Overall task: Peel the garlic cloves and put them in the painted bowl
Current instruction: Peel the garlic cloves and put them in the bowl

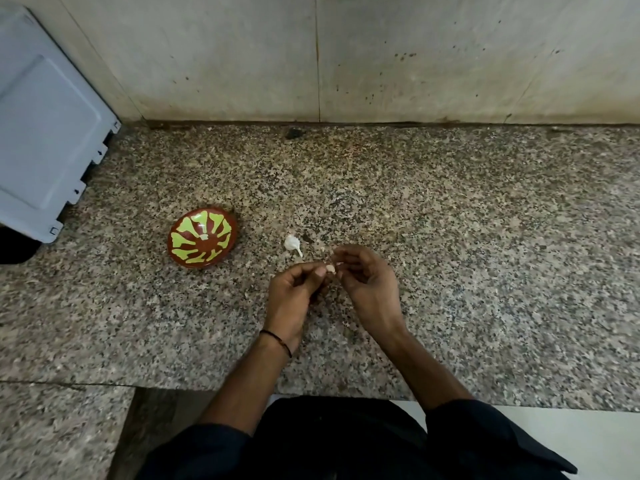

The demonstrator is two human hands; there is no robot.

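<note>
I hold both hands together just above the counter [450, 237], close in front of me, so any peel falls on the stone and not into the bowl [221, 233]. My left hand [294, 292] pinches the clove [330, 270] between thumb and fingertips, with its pale end poking out towards the other hand; that steadies it and leaves the end free to work on. My right hand [367, 289] is curled in against it, fingertips closed on what looks like a pale sliver of skin [338, 263] at that exposed end. I judge I am mid-peel, with the clove not yet bare enough to drop.

The clove sits right between my two sets of fingertips, touching both, lifted clear of the stone. The bowl lies to my left and a little farther from me, apart from both hands, open side up and within an easy reach of my left hand. Whether anything is already in it I cannot tell; there is a small pale spot at its centre.

Between the bowl and my hands, nearer the hands, a white bit of garlic [292, 244] with a stalk rests on the counter.
</note>
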